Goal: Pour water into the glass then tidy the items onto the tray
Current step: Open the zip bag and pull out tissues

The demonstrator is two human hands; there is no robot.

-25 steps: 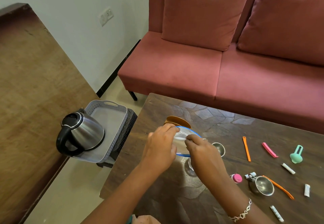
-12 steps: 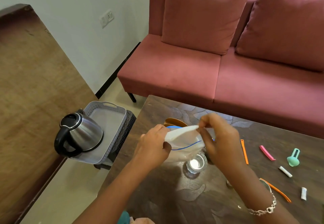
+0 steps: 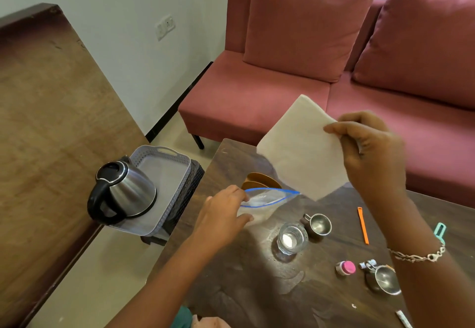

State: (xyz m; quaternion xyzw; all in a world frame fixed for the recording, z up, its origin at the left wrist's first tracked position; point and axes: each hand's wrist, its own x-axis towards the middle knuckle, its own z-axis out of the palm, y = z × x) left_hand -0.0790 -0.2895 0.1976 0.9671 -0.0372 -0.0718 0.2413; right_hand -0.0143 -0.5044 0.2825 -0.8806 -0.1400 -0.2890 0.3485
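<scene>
Head view: no brand, label or writing can be read on any item. The right hand (image 3: 372,153) is raised above the table, and a flat white sheet (image 3: 300,148) is pinched at its right edge between the thumb and the curled fingers (image 3: 341,128); the sheet hangs tilted, its lower corner just above the table. The left hand (image 3: 221,214) is held low over the table, its fingertips (image 3: 239,194) closed on the blue-rimmed mouth of a clear zip bag (image 3: 267,202), which is held open and extends toward the right. Just behind the bag, brown rounded pieces (image 3: 262,180) lie on the table; what they are cannot be told. Below and right of the left fingers, the glass (image 3: 292,237) stands upright on the dark table (image 3: 244,289), clear of both hands; whether it holds water cannot be told. A small steel cup (image 3: 317,224) stands just beside the glass, to its right. Further right lie an orange strip (image 3: 363,225) and a teal clip (image 3: 440,231), partly hidden by the right forearm. Near the right wrist, which bears a bracelet (image 3: 417,255), a pink-capped small item (image 3: 345,268) and a steel strainer (image 3: 383,279) are seen. Well left of the left hand, off the table, the grey tray (image 3: 177,163) rests on a dark stool, and a steel kettle (image 3: 123,191) stands on the tray's near end.
</scene>
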